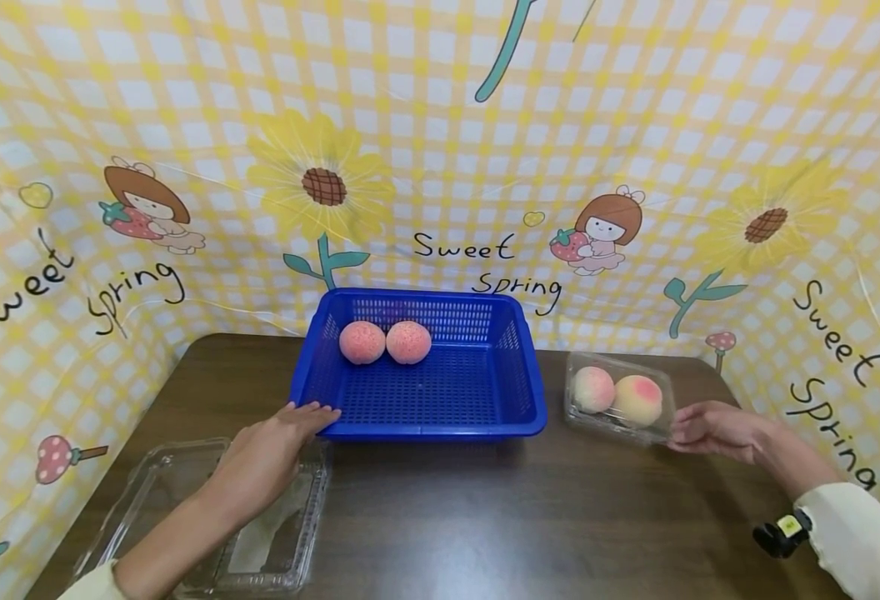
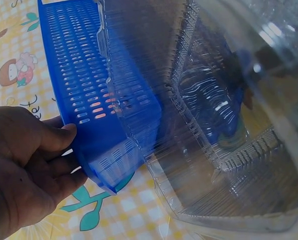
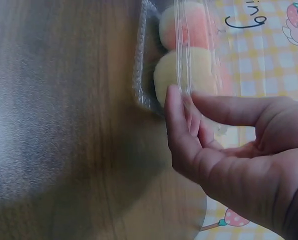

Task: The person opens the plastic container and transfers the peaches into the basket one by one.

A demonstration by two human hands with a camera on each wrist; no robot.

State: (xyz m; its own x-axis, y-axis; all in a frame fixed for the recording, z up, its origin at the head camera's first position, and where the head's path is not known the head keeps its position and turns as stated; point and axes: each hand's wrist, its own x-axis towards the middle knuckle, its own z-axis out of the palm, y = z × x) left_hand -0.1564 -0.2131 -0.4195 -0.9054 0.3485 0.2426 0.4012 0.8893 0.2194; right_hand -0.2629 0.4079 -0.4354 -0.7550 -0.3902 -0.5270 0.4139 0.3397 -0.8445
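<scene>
A blue plastic basket (image 1: pixel 440 431) stands at the table's far middle with two pink peaches (image 1: pixel 385 342) in its left back part. My left hand (image 1: pixel 271 442) grips the basket's front left corner, thumb and fingers on either side of the rim in the left wrist view. At the right, a closed clear plastic box (image 1: pixel 577 421) holds two paler peaches (image 1: pixel 617 395) side by side. My right hand (image 3: pixel 229 135) pinches that box's near right edge between thumb and fingers. Under my left forearm lies an open, hinged clear box (image 1: pixel 312 517), partly hidden by the arm.
The dark wooden table (image 1: pixel 485 517) has rounded back corners. A yellow checked cloth (image 1: pixel 440 150) with flowers and drawn figures hangs behind and at both sides. In the left wrist view, the open clear box crosses in front of the basket.
</scene>
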